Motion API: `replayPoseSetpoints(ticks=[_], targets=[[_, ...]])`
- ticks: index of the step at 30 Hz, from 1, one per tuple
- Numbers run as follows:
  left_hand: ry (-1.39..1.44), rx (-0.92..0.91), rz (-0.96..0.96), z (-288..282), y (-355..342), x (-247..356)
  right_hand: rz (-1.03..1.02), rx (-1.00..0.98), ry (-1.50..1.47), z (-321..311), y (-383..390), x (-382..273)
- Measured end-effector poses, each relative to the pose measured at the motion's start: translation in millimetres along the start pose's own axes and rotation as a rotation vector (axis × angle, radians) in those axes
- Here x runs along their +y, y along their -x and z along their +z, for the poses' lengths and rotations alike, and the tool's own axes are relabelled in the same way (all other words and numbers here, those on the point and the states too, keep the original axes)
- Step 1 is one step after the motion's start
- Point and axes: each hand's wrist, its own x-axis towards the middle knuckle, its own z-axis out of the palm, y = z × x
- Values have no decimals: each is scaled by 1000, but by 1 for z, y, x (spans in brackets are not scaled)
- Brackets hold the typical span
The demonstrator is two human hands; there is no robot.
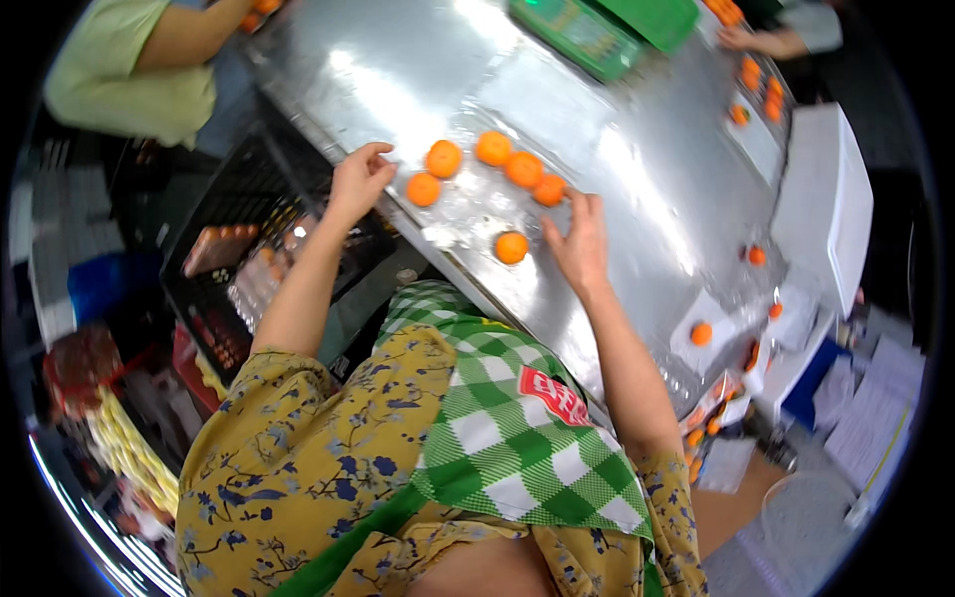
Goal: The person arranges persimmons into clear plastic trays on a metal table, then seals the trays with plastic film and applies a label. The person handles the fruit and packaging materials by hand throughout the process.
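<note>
On the metal table [647,149] lie several small orange citrus fruits, with what looks like clear plastic film beneath and around them. My left hand [361,181] is at the table's near-left edge, fingers apart and nothing in them, just left of a pair of fruits, the upper one [443,158] and the lower one [423,189]. On the other side, my right hand [580,239] has its thumb and fingers spread. Its fingertips are by the end fruit [549,189] of a slanting row; whether they touch is unclear. A single fruit [511,247] rests closer to me.
A green scale-like device [587,40] stands at the far side. Below the table's left edge, a black crate [204,264] holds packed fruit. Co-workers' arms reach in at far left [189,40] and far right [776,43]. A white box [821,204] stands right.
</note>
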Motion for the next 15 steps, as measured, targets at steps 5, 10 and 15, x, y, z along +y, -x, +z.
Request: replayPoseSetpoints(ticks=[5,10,15], targets=[[159,307,87,-26,53,-28,-148,-132,316,-1,-33,-5],[11,587,-76,-68,108,-107,-190,-181,298,-13,-40,13],[53,589,-550,-111,140,-193,-155,-144,252,-9,-38,21]])
